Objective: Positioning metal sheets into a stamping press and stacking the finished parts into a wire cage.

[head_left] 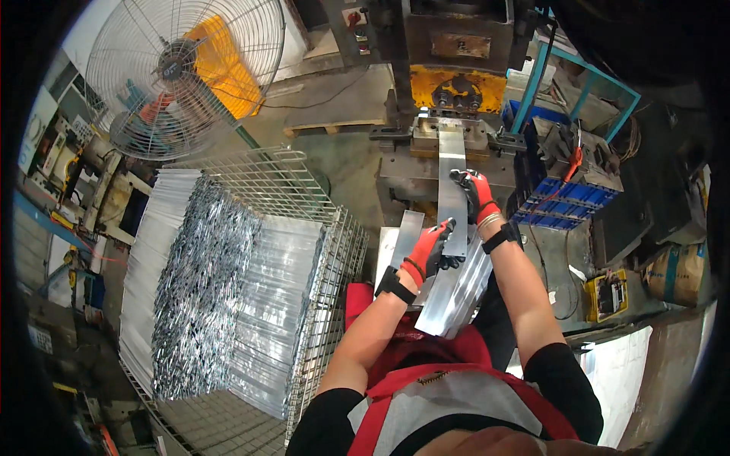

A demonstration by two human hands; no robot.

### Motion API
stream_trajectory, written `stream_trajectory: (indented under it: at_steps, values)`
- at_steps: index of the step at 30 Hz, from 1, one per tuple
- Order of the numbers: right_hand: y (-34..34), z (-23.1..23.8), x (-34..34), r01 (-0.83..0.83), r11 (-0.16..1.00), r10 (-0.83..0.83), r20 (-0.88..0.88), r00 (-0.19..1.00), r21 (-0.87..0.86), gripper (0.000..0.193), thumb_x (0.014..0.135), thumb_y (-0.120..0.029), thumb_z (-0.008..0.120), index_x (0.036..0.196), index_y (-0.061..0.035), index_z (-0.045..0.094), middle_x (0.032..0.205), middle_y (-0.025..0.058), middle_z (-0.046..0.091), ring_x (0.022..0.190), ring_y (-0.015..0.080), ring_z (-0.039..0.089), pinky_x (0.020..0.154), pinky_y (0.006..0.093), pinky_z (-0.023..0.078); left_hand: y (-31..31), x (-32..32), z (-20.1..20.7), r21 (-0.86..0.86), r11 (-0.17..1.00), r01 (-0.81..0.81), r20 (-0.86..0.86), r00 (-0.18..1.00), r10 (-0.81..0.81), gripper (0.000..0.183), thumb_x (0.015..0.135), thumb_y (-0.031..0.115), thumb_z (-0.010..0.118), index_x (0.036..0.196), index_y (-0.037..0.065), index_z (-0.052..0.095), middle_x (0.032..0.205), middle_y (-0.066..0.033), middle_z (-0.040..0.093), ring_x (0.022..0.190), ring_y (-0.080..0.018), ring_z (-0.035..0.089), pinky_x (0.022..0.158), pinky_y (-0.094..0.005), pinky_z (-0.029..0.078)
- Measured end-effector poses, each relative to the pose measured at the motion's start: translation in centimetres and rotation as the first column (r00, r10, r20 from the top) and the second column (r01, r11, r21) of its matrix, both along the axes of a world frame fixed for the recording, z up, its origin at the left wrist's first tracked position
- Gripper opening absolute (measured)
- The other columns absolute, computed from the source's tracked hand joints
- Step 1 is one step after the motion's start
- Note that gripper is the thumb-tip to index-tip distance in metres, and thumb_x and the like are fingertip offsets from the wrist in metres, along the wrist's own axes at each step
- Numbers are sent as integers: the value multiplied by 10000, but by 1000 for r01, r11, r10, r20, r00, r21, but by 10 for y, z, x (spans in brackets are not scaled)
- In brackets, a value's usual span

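A long flat metal strip (pixel 452 178) reaches from the near side into the die area (pixel 426 131) of a press, its far end lying on the die. My right hand (pixel 476 196), in a red and black glove, is closed on the strip's right edge about halfway along. Gloved alike, my left hand (pixel 431 251) grips the strip by its near end, on the left edge. Below both hands, a stack of similar metal strips (pixel 449 302) rests over my lap. Another strip (pixel 408 237) lies left of the held one, partly hidden by my left hand.
On the left stands a wire mesh cage (pixel 346 247) packed with bundled metal strips (pixel 201 289). A large caged fan (pixel 182 68) is behind it. Blue crates (pixel 549 204) with metal parts stand right of the press (pixel 458 45). A yellow bin (pixel 608 296) sits farther right.
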State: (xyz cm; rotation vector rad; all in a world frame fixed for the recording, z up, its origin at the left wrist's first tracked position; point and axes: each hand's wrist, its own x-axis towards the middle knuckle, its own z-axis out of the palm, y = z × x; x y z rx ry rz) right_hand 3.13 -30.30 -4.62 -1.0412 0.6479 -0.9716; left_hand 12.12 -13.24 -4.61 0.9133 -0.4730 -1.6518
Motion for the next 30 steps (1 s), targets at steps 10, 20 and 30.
stream_trajectory:
  at_steps: [10, 20, 30]
  values:
    - [-2, -3, 0, -7, 997, 2, 66, 998, 75, 137, 798, -156, 595, 868, -51, 648, 833, 23, 635, 760, 121, 573, 727, 263, 451, -4, -3, 0, 54, 998, -32, -37, 999, 34, 342, 886, 401, 476, 1048, 106, 533, 854, -126, 630, 540, -214, 618, 402, -283, 494]
    - [4, 10, -1, 13, 1000, -13, 5, 1000, -12, 114, 786, -128, 577, 834, -49, 643, 814, 29, 636, 771, 132, 584, 705, 269, 453, -4, -4, 3, 70, 997, -29, -35, 999, 31, 349, 861, 386, 527, 1051, 93, 534, 897, -116, 622, 582, -226, 623, 425, -292, 500]
    - [21, 20, 2, 81, 996, -77, 82, 994, -46, 107, 802, -89, 570, 833, -33, 656, 806, 11, 632, 751, 112, 581, 713, 239, 449, 31, 2, 18, -251, 963, 100, -370, 909, -191, 423, 905, 252, 457, 1266, 37, 412, 1255, -118, 453, 1040, -297, 550, 846, -437, 491]
